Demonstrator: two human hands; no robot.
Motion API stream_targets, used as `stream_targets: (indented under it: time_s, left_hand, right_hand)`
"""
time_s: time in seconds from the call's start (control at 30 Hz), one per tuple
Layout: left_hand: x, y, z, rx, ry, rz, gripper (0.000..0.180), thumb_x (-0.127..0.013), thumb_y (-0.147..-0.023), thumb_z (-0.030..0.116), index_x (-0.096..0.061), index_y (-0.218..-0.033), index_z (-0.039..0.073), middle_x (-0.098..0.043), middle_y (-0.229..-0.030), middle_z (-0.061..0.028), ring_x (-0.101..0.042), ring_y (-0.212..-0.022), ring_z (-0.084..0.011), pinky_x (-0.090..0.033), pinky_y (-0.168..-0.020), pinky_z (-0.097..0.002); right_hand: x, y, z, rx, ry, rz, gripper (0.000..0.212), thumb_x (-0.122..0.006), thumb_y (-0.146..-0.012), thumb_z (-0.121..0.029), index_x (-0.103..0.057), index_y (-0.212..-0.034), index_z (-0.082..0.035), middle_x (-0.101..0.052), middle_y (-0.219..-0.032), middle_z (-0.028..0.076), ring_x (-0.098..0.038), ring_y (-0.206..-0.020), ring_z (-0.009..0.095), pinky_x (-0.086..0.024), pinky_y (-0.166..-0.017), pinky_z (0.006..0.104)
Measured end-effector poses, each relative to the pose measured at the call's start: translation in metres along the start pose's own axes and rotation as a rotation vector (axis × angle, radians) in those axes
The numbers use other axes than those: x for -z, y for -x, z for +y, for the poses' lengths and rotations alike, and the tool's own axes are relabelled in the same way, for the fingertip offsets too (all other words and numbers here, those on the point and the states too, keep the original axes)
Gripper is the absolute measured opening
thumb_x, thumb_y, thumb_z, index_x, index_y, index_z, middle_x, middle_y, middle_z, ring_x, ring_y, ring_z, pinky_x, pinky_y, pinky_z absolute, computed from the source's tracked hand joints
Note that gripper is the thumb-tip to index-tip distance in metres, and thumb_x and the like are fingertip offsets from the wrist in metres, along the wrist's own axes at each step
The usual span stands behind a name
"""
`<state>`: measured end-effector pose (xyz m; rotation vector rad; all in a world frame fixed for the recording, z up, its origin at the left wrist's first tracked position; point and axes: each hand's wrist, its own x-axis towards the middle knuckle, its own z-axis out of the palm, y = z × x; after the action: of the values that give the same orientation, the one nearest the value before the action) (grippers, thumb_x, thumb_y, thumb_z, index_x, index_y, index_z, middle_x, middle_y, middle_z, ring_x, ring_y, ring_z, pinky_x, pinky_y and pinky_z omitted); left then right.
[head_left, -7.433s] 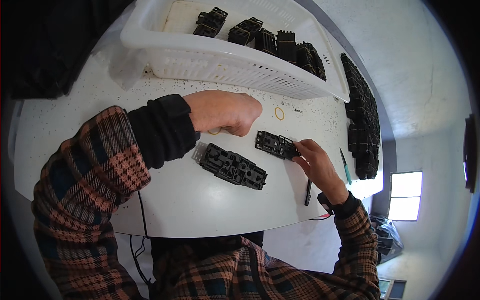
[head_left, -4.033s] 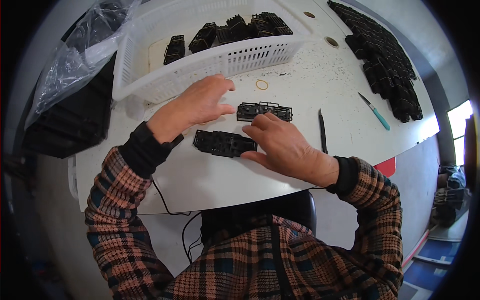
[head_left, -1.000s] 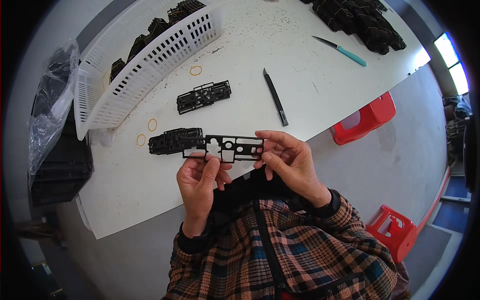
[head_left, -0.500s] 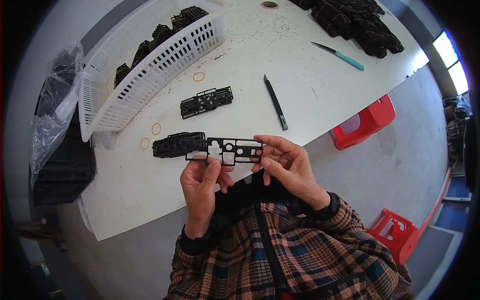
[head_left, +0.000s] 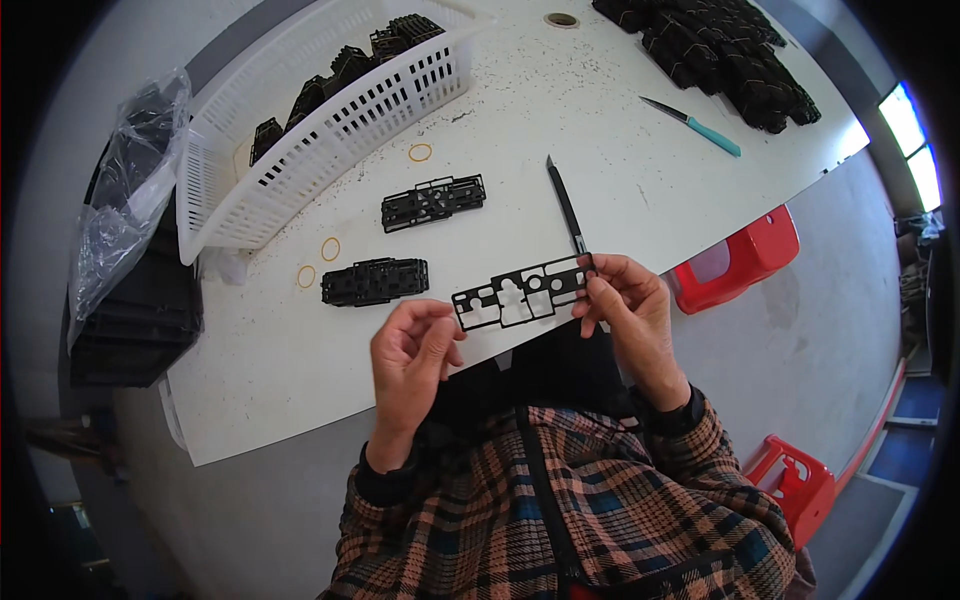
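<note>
A thin black plastic frame (head_left: 530,293) with round and square cut-outs is held above the table's front edge. My right hand (head_left: 632,318) pinches its right end between thumb and fingers. Close to the frame's left end is my left hand (head_left: 412,345), its fingers loosely bent and apart; whether a fingertip touches the frame is hard to tell. Beyond the left hand lies a stack of similar black frames (head_left: 375,282). Another stack of black frames (head_left: 432,203) rests farther back on the white table (head_left: 290,380).
A white slotted basket (head_left: 330,135) at the far left holds black stacks. Yellow rubber bands (head_left: 330,249) lie nearby. A black craft knife (head_left: 565,200) and a teal-handled knife (head_left: 692,126) lie right of centre. Banded black bundles (head_left: 725,60), a tape roll (head_left: 562,20) and red stools (head_left: 740,260) are around.
The frame has moved right, away from the near stack, and tilted with its right end higher. My left hand has slid off the frame's middle to its left end. The view has shifted slightly.
</note>
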<state>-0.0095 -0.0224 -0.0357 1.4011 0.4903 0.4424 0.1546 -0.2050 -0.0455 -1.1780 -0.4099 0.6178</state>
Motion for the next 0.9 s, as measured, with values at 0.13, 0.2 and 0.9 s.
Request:
stream_targets:
  time_s: [0.13, 0.2, 0.9]
  left_hand:
    - [0.000, -0.009, 0.008, -0.103, -0.135, 0.053, 0.020, -0.062, -0.094, 0.013, -0.060, -0.108, -0.001, -0.065, -0.082, -0.0030, -0.057, -0.067, -0.0040, -0.044, -0.055, -0.0173]
    - [-0.003, -0.009, 0.010, -0.142, -0.183, 0.065, 0.021, -0.063, -0.094, 0.014, -0.061, -0.109, -0.001, -0.065, -0.082, -0.0019, -0.057, -0.069, -0.0032, -0.044, -0.058, -0.0171]
    - [-0.017, -0.013, 0.001, 0.121, 0.052, -0.122, 0.013, -0.064, -0.092, 0.014, -0.056, -0.095, 0.004, -0.064, -0.080, -0.0033, -0.060, -0.064, -0.0071, -0.048, -0.054, -0.0185]
  right_hand:
    - [0.004, -0.008, -0.010, -0.025, 0.075, -0.016, 0.021, -0.054, -0.096, -0.005, -0.060, -0.112, 0.005, -0.066, -0.084, 0.007, -0.065, -0.071, 0.010, -0.053, -0.054, 0.0196]
    - [0.003, -0.014, -0.016, -0.031, 0.133, -0.096, 0.020, -0.055, -0.096, -0.006, -0.061, -0.110, 0.005, -0.066, -0.083, 0.007, -0.066, -0.071, 0.010, -0.053, -0.054, 0.0196]
    - [0.019, -0.078, -0.005, 0.244, 1.473, -0.041, 0.038, -0.073, -0.082, -0.030, -0.060, -0.096, 0.002, -0.063, -0.074, 0.014, -0.064, -0.071, 0.025, -0.050, -0.065, 0.0345]
